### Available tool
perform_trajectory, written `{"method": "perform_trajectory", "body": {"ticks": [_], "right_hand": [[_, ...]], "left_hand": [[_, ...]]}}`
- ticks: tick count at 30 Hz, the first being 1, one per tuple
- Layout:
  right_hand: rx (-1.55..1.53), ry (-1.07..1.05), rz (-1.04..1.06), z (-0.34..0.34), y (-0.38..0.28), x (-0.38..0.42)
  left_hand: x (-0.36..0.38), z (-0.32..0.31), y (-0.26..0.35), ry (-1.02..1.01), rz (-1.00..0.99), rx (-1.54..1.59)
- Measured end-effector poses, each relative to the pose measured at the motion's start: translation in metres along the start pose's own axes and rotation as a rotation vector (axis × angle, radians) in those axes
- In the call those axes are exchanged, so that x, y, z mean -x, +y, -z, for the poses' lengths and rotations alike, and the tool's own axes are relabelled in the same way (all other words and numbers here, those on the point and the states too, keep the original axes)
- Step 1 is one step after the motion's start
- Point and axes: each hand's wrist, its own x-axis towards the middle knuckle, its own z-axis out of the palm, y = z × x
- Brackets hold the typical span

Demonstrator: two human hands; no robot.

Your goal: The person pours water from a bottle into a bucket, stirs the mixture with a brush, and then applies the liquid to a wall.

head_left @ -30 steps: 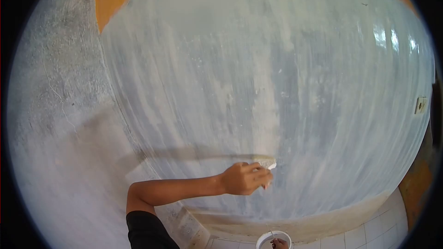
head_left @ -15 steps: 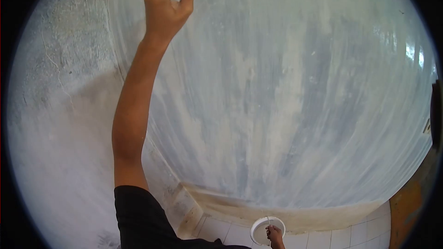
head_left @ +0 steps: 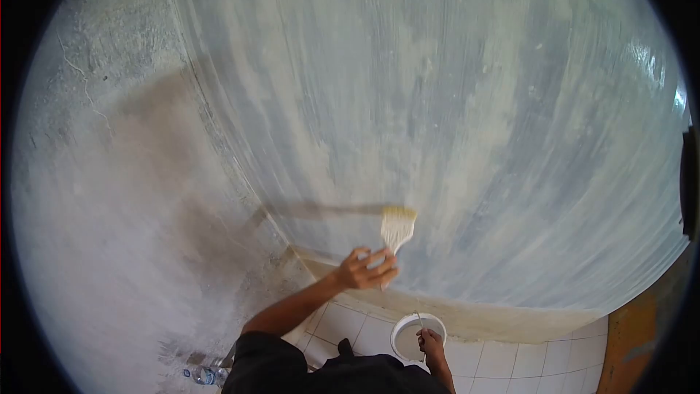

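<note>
My left hand point(head_left: 362, 268) grips the handle of a wide, flat paintbrush point(head_left: 398, 228) with its fingers. The brush points upward, and its pale, paint-coated bristles overlap the lower part of the streaked grey-white wall point(head_left: 467, 138). Below it, my right hand point(head_left: 432, 340) is closed around the thin handle of a white bucket point(head_left: 394, 333), which contains whitish-grey liquid.
A rougher side wall point(head_left: 95, 197) meets the streaked wall in a corner on the left. White tiles point(head_left: 499, 357) cover the floor. At the lower left lies a clear plastic bottle point(head_left: 208, 375). An orange-brown surface point(head_left: 634, 321) borders the right side.
My left hand has come down from the top of the view with the paintbrush, now low in front of the wall. My right hand stays at the bucket, and the view has shifted slightly.
</note>
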Motion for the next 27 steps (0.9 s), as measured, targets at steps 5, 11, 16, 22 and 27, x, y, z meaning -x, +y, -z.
{"method": "perform_trajectory", "body": {"ticks": [5, 11, 16, 22, 27], "right_hand": [[0.002, -0.001, -0.026, 0.003, -0.005, 0.001], [0.029, 0.045, -0.025, 0.003, -0.004, -0.002], [-0.081, 0.021, -0.006, -0.001, -0.007, 0.006], [-0.107, 0.01, -0.026, -0.004, 0.0, 0.004], [-0.088, -0.013, -0.045, 0.002, 0.006, -0.002]], "left_hand": [[0.011, -0.005, 0.014, -0.242, 0.224, 0.284], [-0.11, 0.083, -0.087, -0.126, 0.296, 0.216], [-0.197, 0.152, -0.142, 0.15, 0.14, -0.088], [-0.191, 0.125, -0.151, 0.269, 0.01, -0.209], [-0.057, 0.03, -0.075, 0.129, -0.026, -0.233]]}}
